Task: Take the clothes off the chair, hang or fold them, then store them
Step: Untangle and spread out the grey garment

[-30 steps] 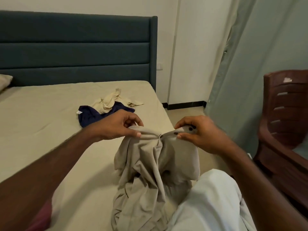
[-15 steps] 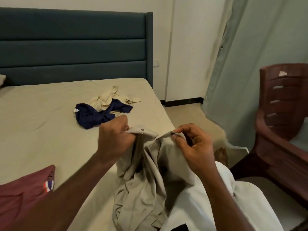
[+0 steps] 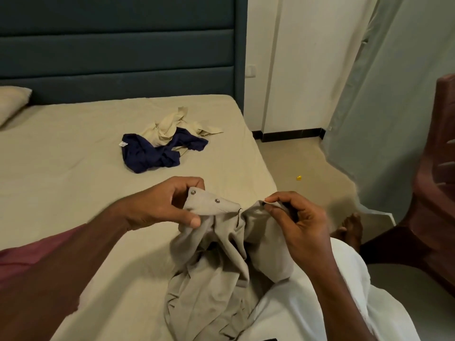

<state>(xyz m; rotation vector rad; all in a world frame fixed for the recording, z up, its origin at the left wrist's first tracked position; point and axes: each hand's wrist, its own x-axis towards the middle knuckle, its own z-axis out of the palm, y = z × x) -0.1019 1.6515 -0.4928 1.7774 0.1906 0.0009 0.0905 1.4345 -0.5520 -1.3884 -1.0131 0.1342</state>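
Head cam: both hands pinch the waistband of beige trousers (image 3: 221, 271), which hang over the bed (image 3: 61, 168) edge and the person's lap. Left hand (image 3: 162, 205) grips the snap-button flap, thumb under, fingers curled. Right hand (image 3: 300, 227) pinches the other side, thumb to forefinger. Further back on the bed: navy garment (image 3: 150, 153), cream garment (image 3: 172, 124) touching. Chair (image 3: 433, 193) at right.
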